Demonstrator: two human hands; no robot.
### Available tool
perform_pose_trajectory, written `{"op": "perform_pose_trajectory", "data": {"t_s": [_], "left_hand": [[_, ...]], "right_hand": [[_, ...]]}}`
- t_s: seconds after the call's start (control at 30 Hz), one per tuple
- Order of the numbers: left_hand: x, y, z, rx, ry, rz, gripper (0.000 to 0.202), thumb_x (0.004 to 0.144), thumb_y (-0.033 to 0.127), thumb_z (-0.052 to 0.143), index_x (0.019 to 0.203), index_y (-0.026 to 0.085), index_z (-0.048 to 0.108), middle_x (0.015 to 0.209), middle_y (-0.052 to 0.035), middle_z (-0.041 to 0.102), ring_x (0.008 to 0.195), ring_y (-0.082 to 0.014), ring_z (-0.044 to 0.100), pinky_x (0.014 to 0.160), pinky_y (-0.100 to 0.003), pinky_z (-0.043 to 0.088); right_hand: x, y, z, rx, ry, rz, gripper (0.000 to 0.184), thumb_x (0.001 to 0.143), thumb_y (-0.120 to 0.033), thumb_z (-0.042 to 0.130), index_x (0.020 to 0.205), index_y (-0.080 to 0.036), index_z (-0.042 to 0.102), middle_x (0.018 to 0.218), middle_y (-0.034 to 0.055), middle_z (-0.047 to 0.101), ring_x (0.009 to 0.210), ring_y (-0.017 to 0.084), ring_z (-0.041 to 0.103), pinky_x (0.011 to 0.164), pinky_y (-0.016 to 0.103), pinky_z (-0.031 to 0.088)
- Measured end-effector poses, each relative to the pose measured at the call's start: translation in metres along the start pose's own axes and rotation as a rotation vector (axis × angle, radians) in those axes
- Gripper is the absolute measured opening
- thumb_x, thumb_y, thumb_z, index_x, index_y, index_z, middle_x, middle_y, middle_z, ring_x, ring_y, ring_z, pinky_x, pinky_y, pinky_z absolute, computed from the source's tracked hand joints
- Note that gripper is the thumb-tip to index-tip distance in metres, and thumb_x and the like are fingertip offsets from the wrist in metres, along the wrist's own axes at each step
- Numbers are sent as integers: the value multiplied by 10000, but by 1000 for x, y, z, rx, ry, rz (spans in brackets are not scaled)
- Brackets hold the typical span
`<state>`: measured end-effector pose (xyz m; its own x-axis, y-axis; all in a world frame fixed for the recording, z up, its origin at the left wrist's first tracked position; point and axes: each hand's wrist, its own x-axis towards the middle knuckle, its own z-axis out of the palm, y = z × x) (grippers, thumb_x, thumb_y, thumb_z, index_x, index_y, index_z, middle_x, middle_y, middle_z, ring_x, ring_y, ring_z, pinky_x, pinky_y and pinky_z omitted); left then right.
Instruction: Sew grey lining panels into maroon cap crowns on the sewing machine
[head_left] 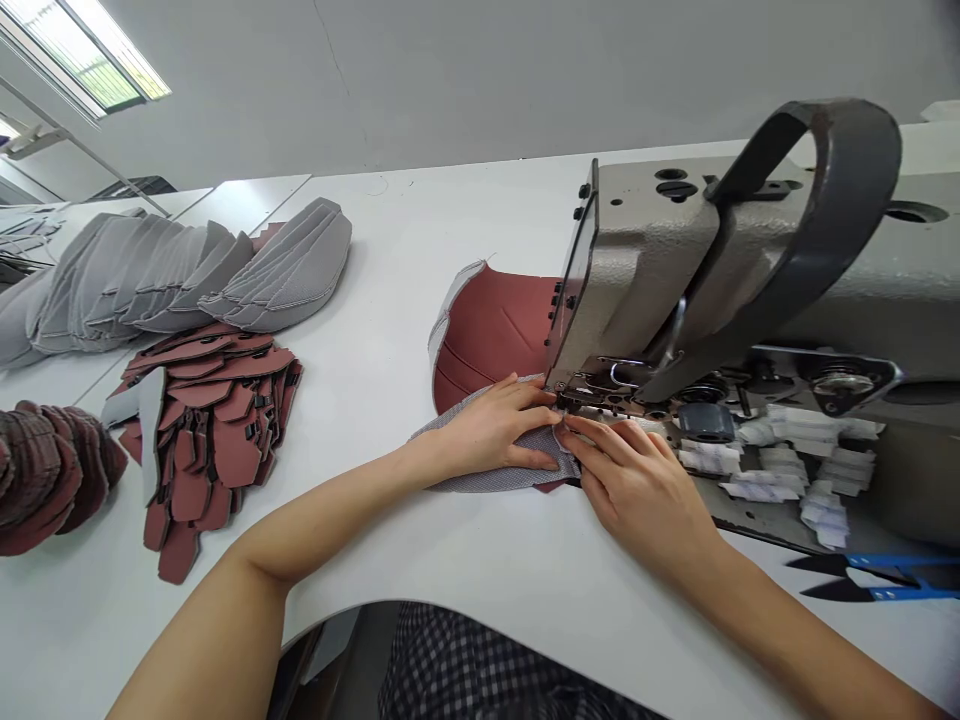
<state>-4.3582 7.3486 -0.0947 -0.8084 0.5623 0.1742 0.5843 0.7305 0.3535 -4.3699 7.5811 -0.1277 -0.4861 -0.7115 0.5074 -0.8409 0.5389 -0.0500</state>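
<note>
A grey mesh fabric piece [480, 478] lies under the presser foot of a sewing machine [637, 260], joined to or lying against a dark red panel [495, 335] that curves up behind it. My left hand [491, 430] rests flat on the grey fabric, fingers stretched toward the needle area. My right hand [637, 480] is at the fabric's right edge, its fingers close together and closed on that edge just in front of the foot. A small whitish bit [561, 436] shows between the two hands; I cannot make out what it is. The right fingertips are partly hidden.
Folded white labels [780, 465] are scattered on the machine bed. Blue-handled thread snips [877, 578] lie at the right edge. On the left stand stacks of grey pieces [277, 270], dark red pieces [225, 420] and round dark red-brown pieces [45, 470]. The white table [420, 560] curves inward at my lap.
</note>
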Motion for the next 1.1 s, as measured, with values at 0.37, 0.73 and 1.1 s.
{"op": "perform_pose_trajectory", "data": {"t_s": [0.37, 0.73, 1.1], "left_hand": [[-4, 1, 3, 153, 91, 130, 412, 913, 500, 639, 1155, 168, 659, 1269, -111, 670, 1202, -275, 580, 1061, -457, 472], [-22, 63, 16, 476, -29, -31, 153, 896, 97, 494, 942, 127, 637, 942, -94, 698, 813, -212, 625, 511, -268, 507], [-11, 21, -2, -725, 143, -443, 100, 784, 132, 542, 808, 164, 633, 1138, -64, 753, 936, -175, 701, 747, -260, 532]], "right_hand": [[-1, 8, 2, 284, -20, 123, 380, 941, -94, 425, 1251, -214, 610, 1260, 55, 661, 1039, 232, 623, 931, 412, 475], [4, 6, -3, 463, -68, 361, 137, 886, -350, 594, 970, -242, 607, 1071, 39, 710, 974, 254, 665, 872, 411, 533], [18, 10, -10, 450, -186, 368, 166, 809, -376, 660, 888, -234, 623, 1034, 59, 709, 685, 196, 654, 644, 349, 557]]}}
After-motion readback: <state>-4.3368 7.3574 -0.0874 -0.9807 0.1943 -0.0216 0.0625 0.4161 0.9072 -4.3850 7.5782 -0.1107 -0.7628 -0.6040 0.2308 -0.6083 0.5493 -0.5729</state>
